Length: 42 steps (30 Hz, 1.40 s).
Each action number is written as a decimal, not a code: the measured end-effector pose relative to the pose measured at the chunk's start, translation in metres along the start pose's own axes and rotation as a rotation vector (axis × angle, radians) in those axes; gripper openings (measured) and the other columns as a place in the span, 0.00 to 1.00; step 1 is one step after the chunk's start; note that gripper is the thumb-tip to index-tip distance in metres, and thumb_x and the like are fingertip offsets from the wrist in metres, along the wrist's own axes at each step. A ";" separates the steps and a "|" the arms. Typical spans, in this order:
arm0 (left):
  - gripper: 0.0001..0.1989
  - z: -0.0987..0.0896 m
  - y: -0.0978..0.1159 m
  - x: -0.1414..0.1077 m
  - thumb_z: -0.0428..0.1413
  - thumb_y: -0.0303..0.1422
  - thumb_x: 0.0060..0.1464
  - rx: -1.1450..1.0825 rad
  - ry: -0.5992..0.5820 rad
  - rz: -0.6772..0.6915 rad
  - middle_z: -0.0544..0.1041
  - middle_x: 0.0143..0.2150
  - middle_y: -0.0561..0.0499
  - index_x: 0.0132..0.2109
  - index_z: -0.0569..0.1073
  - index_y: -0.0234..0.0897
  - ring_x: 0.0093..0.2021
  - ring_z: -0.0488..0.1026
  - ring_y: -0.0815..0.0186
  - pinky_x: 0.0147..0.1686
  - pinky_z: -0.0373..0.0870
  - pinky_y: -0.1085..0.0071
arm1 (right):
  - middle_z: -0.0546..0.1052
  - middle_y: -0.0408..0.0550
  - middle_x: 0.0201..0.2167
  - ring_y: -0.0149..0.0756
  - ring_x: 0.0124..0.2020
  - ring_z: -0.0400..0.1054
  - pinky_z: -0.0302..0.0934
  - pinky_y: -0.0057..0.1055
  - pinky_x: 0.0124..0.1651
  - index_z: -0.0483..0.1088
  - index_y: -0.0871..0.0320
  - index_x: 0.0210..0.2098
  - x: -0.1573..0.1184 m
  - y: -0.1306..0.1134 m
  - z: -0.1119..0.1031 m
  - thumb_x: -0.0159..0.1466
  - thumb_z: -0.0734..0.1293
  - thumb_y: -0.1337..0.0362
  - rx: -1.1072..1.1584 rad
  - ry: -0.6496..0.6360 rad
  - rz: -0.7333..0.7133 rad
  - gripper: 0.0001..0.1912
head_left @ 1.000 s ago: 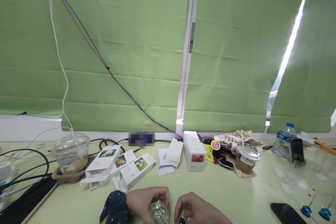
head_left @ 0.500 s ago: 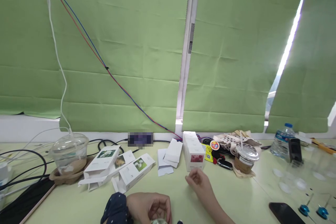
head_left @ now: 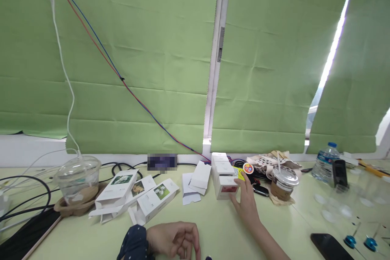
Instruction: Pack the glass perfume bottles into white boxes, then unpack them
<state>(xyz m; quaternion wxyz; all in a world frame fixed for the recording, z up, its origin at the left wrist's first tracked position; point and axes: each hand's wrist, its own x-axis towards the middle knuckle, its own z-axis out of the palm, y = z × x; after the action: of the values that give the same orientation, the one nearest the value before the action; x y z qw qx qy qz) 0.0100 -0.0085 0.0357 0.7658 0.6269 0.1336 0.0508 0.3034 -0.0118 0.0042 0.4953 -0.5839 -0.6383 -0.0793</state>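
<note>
My right hand (head_left: 246, 203) is at the front end of a row of small white boxes (head_left: 222, 164). Its fingers are apart, with the fingertips on the right side of the nearest white box (head_left: 227, 188), which has a dark red picture on its front. My left hand (head_left: 176, 239), below a dark dotted cuff, lies low in the view with its fingers curled downward. The fingertips of the left hand are cut off by the bottom edge, so what they may hold is hidden.
On the left lie opened flower-picture boxes (head_left: 158, 200) and a clear plastic bowl (head_left: 78, 178). Folded white cartons (head_left: 199, 176) sit mid-table. Rightward are an iced drink cup (head_left: 283, 185), a water bottle (head_left: 326, 162), a black phone (head_left: 330, 247) and blue metal parts (head_left: 350, 241).
My right hand has moved right and opened around the nearest box, which now sits slightly askew from the row. A pale round item seen under my left fingers earlier no longer shows.
</note>
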 end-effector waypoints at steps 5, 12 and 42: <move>0.28 0.000 -0.005 0.004 0.68 0.50 0.37 -0.053 0.264 0.151 0.76 0.37 0.48 0.39 0.71 0.35 0.28 0.72 0.71 0.29 0.64 0.73 | 0.73 0.55 0.48 0.52 0.48 0.66 0.63 0.49 0.49 0.66 0.53 0.50 0.000 -0.010 -0.008 0.60 0.61 0.67 -0.014 -0.096 -0.051 0.17; 0.16 0.005 0.000 0.009 0.63 0.43 0.52 -0.102 0.578 0.273 0.71 0.45 0.51 0.44 0.71 0.41 0.36 0.72 0.71 0.34 0.68 0.74 | 0.74 0.53 0.44 0.49 0.45 0.69 0.65 0.41 0.45 0.72 0.52 0.41 -0.003 -0.030 -0.023 0.55 0.60 0.75 0.165 -0.178 -0.056 0.19; 0.28 0.012 -0.002 0.012 0.64 0.34 0.53 -0.204 0.765 0.240 0.79 0.45 0.45 0.55 0.57 0.41 0.39 0.80 0.58 0.29 0.79 0.64 | 0.79 0.41 0.25 0.40 0.24 0.74 0.64 0.30 0.27 0.50 0.51 0.31 -0.020 -0.071 -0.006 0.43 0.80 0.57 1.301 -0.419 0.789 0.34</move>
<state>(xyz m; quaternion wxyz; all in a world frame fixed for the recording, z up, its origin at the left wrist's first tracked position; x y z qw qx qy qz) 0.0242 -0.0170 0.0344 0.7078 0.4947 0.3288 0.3823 0.2448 -0.0508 0.0259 0.5984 -0.3630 -0.3821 0.6034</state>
